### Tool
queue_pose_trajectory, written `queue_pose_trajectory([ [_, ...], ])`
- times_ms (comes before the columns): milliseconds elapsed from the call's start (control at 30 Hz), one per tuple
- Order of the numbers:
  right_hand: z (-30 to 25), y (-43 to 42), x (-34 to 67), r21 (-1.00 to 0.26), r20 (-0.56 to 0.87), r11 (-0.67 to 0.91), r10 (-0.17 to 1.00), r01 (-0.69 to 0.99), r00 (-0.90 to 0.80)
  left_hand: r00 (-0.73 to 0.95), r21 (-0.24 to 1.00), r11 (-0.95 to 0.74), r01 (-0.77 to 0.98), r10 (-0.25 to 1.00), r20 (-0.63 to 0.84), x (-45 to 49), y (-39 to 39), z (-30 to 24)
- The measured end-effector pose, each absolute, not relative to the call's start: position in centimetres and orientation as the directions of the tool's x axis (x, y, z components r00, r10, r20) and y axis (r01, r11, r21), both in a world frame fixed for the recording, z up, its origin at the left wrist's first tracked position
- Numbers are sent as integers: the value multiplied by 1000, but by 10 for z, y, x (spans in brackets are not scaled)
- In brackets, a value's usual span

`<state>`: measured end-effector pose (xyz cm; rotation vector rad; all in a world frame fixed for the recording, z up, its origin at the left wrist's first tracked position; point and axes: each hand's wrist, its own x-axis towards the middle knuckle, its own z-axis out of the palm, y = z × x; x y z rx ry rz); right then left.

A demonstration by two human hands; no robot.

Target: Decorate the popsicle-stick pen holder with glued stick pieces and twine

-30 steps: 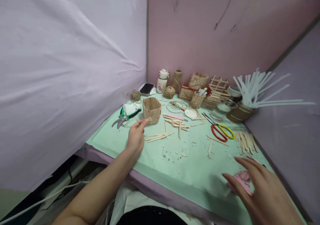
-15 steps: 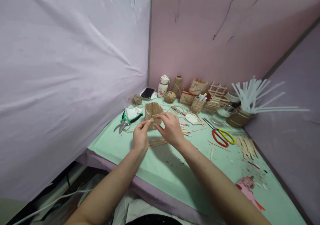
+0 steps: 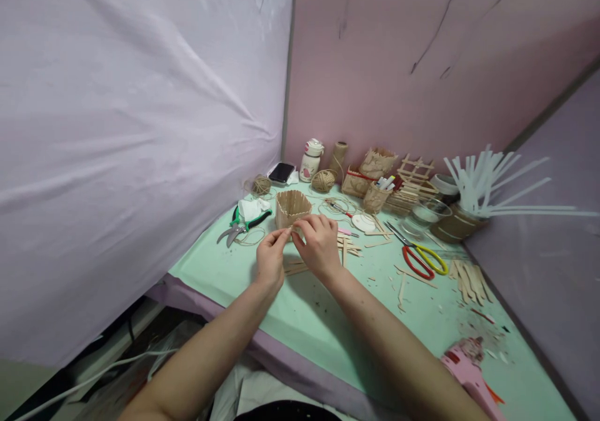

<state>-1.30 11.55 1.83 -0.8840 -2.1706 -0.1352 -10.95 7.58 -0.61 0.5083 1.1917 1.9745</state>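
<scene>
My left hand [image 3: 270,260] is closed in a pinch over the table, thumb and forefinger pressed on a tiny pale piece, probably wood, mostly hidden by the fingers. My right hand [image 3: 319,243] meets it from the right, its thumb and fingers closed at the same small piece. Just behind both hands stands an open-topped box made of craft sticks [image 3: 293,206], its lower front covered by them. Loose craft sticks [image 3: 296,267] lie on the table beneath my hands.
Pruning shears [image 3: 237,228] lie left, scissors [image 3: 419,255] right. A pink glue gun [image 3: 469,371] rests at the front right. Along the back are a bottle [image 3: 311,160], a ball of twine [image 3: 323,181], a glass bowl [image 3: 425,216] and a pot of white glue sticks [image 3: 462,224].
My right fingers have come in against the left fingertips, covering the small piece that showed before. The view has shifted slightly, so the table things appear farther right.
</scene>
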Motion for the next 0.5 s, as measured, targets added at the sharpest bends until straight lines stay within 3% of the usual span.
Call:
queue_pose_trajectory([
  [167,16,115,-10,-218,708,739,569,637,-418,-606,924,-256,-283,794,34,-114,69,-10],
  [267,19,117,-2,-281,698,717,609,638,-377,-611,955,-275,109,740,283,-134,67,-4],
  [367,27,120,9,-373,697,693,648,617,-306,-326,710,-308,633,726,606,-165,75,12],
  [433,34,123,16,-436,700,688,664,580,-262,-69,495,-318,809,784,617,-184,89,23],
  [500,39,126,21,-480,700,690,674,542,-237,127,360,-368,857,829,545,-199,107,30],
])
